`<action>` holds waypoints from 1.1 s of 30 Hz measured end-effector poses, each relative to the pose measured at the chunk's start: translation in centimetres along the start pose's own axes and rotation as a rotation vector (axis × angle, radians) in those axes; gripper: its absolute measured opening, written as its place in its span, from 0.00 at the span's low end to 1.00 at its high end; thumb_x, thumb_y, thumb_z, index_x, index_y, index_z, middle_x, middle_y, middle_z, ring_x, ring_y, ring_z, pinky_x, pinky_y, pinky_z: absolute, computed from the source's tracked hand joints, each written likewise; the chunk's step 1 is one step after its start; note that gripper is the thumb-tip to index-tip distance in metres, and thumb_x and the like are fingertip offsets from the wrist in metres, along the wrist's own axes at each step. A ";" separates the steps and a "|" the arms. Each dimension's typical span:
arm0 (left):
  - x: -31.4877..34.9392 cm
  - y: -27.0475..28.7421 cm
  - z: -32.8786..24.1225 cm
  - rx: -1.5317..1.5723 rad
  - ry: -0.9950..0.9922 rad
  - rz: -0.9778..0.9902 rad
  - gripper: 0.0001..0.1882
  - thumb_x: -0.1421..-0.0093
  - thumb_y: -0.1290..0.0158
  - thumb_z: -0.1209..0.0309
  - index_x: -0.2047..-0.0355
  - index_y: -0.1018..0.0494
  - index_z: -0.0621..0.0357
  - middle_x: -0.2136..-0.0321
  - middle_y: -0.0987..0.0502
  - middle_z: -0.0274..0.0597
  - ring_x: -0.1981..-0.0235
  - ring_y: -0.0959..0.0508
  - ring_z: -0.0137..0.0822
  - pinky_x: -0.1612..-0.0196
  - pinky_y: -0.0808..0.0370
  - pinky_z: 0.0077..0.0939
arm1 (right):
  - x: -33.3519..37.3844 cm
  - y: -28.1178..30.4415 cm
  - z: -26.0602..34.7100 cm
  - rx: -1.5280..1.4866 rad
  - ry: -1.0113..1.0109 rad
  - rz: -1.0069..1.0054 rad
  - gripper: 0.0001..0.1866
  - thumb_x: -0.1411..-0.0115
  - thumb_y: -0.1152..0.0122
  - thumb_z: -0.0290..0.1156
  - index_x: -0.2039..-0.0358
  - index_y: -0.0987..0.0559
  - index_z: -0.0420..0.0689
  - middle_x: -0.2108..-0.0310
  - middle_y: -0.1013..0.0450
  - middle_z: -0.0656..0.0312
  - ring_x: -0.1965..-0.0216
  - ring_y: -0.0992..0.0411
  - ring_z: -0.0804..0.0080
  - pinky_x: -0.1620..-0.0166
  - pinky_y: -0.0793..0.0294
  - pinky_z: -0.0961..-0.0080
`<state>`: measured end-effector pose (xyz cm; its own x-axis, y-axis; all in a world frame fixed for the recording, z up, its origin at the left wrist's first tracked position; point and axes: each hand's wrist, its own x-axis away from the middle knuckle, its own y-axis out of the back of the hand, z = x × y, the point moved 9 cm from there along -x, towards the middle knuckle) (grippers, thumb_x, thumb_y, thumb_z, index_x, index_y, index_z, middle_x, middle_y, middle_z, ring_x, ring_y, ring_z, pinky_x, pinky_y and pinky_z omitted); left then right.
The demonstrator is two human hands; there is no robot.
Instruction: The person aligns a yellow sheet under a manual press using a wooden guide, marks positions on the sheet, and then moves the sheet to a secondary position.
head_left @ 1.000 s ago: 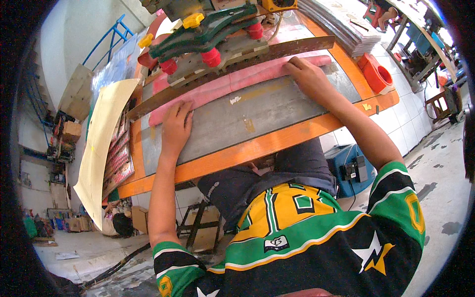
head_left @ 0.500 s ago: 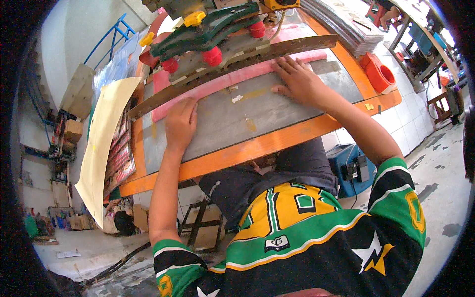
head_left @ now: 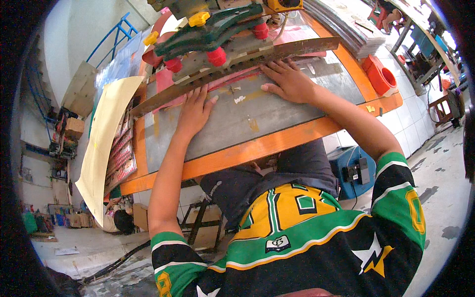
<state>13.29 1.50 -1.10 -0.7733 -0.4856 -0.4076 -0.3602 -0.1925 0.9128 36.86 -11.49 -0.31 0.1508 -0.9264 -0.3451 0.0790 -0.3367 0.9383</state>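
Both of my hands press flat along a pink sheet (head_left: 321,54) at the long brown metal bar (head_left: 307,45). My left hand (head_left: 194,113) has its fingers stretched forward to the bar, the thumb apart. Farther right, my right hand (head_left: 288,81) lies with spread fingers, its fingertips by the bar's front edge. Between the hands only a narrow pink strip shows; the rest is under or behind the bar. Below them is a grey metal plate (head_left: 217,136) with tape scraps. Above the bar sits a dark green machine arm (head_left: 210,32) with red knobs (head_left: 216,57).
An orange table edge (head_left: 237,157) runs in front of me. A cream sheet (head_left: 106,148) hangs over the left side above stacked printed sheets (head_left: 121,156). A red-orange ring-shaped holder (head_left: 381,76) sits at the right corner. A blue box (head_left: 351,171) stands below right.
Both hands have moved forward toward the bar, the right also a little left. The pink sheet has slid away from me under the bar, so less of it shows in front.
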 end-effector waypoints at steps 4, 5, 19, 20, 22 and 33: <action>-1.5 -0.8 1.2 0.146 0.075 0.079 0.31 0.31 0.50 0.52 0.35 0.36 0.59 0.44 0.26 0.60 0.38 0.31 0.60 0.32 0.40 0.50 | -1.3 0.0 -0.5 -0.095 -0.053 0.014 0.42 0.29 0.65 0.65 0.31 0.38 0.42 0.36 0.36 0.38 0.35 0.37 0.38 0.32 0.46 0.37; -2.0 -1.3 1.5 0.184 0.141 0.162 0.30 0.31 0.51 0.51 0.36 0.35 0.58 0.46 0.25 0.61 0.39 0.31 0.61 0.34 0.38 0.50 | -1.5 -0.2 -1.0 -0.094 -0.096 0.023 0.41 0.30 0.64 0.65 0.32 0.35 0.42 0.36 0.35 0.38 0.36 0.37 0.37 0.33 0.44 0.36; -0.4 0.3 -0.1 -0.008 0.084 0.183 0.35 0.28 0.60 0.47 0.33 0.39 0.62 0.36 0.34 0.62 0.34 0.35 0.60 0.30 0.44 0.54 | -4.0 -0.5 -2.0 -0.051 -0.242 -0.007 0.44 0.34 0.65 0.72 0.41 0.24 0.45 0.57 0.21 0.41 0.49 0.25 0.38 0.40 0.36 0.41; -0.2 0.7 -0.7 -0.036 0.077 0.186 0.35 0.27 0.60 0.47 0.31 0.41 0.62 0.34 0.35 0.61 0.33 0.36 0.59 0.29 0.45 0.54 | -4.0 -0.9 -2.4 -0.083 -0.291 0.053 0.47 0.35 0.66 0.74 0.39 0.26 0.44 0.47 0.27 0.40 0.42 0.31 0.39 0.36 0.41 0.40; 0.4 0.1 0.4 -0.047 0.113 0.174 0.35 0.27 0.60 0.47 0.31 0.41 0.61 0.34 0.36 0.61 0.32 0.36 0.58 0.28 0.47 0.55 | -4.3 -1.4 -2.5 -0.113 -0.332 0.110 0.50 0.37 0.66 0.76 0.36 0.28 0.43 0.37 0.33 0.39 0.34 0.37 0.39 0.32 0.45 0.40; -1.6 -2.6 5.2 0.079 0.239 0.292 0.37 0.30 0.58 0.41 0.35 0.35 0.59 0.38 0.31 0.63 0.34 0.35 0.61 0.32 0.41 0.56 | -2.8 -1.9 -2.5 -0.075 -0.354 0.175 0.48 0.33 0.68 0.72 0.39 0.28 0.36 0.43 0.28 0.37 0.38 0.32 0.40 0.32 0.47 0.37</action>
<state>12.77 7.23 -2.98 -0.7090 -0.6974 -0.1048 -0.1894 0.0452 0.9809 38.77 -7.82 -1.17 -0.1791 -0.9740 -0.1385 0.1561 -0.1672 0.9735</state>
